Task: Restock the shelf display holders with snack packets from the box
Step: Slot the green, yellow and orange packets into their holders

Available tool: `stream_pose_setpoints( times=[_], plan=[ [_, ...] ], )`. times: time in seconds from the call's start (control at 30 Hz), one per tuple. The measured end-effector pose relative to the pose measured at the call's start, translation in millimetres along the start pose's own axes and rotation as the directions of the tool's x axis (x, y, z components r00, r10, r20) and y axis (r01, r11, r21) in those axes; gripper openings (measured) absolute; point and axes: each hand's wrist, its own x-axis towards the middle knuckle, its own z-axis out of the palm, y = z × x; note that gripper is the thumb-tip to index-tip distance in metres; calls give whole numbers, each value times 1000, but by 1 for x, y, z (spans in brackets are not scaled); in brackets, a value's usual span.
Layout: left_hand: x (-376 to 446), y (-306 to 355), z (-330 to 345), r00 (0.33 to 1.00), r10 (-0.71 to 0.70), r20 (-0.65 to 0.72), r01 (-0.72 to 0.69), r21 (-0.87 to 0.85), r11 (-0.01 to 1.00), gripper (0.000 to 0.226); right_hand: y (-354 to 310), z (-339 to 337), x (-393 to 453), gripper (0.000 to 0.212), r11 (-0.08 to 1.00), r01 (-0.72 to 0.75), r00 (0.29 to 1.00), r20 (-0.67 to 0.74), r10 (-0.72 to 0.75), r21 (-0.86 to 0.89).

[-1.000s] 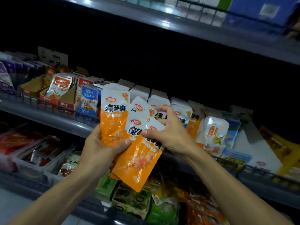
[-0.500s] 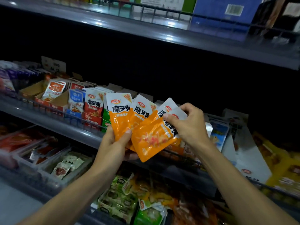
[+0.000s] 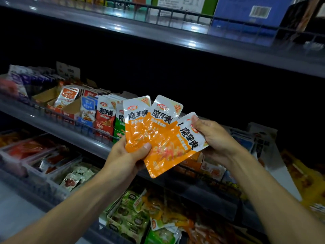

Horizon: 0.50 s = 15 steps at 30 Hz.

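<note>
Both hands pinch the fanned orange packets, left hand nearer the display holders at the middle shelf's front edge, right hand farther.

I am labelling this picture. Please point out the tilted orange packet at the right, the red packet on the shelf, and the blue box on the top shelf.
tilted orange packet [image 3: 173,147]: head view, on its orange middle.
red packet [image 3: 106,114]: head view, on its front face.
blue box [image 3: 246,11]: head view, on its blue front.
</note>
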Motion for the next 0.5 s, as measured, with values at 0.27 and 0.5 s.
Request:
stream_pose_setpoints(
  times=[0.27, 0.5],
  plan=[
    [7, 2, 11, 1000, 0, 32, -1, 27, 1000, 33, -2, -20, -5, 41, 985, 64, 998, -4, -65, -163],
    [10, 1, 21, 999, -14, 37, 13, 26, 1000, 20, -10, -38, -7, 16, 959, 49, 995, -67, -70, -278]
  ],
)
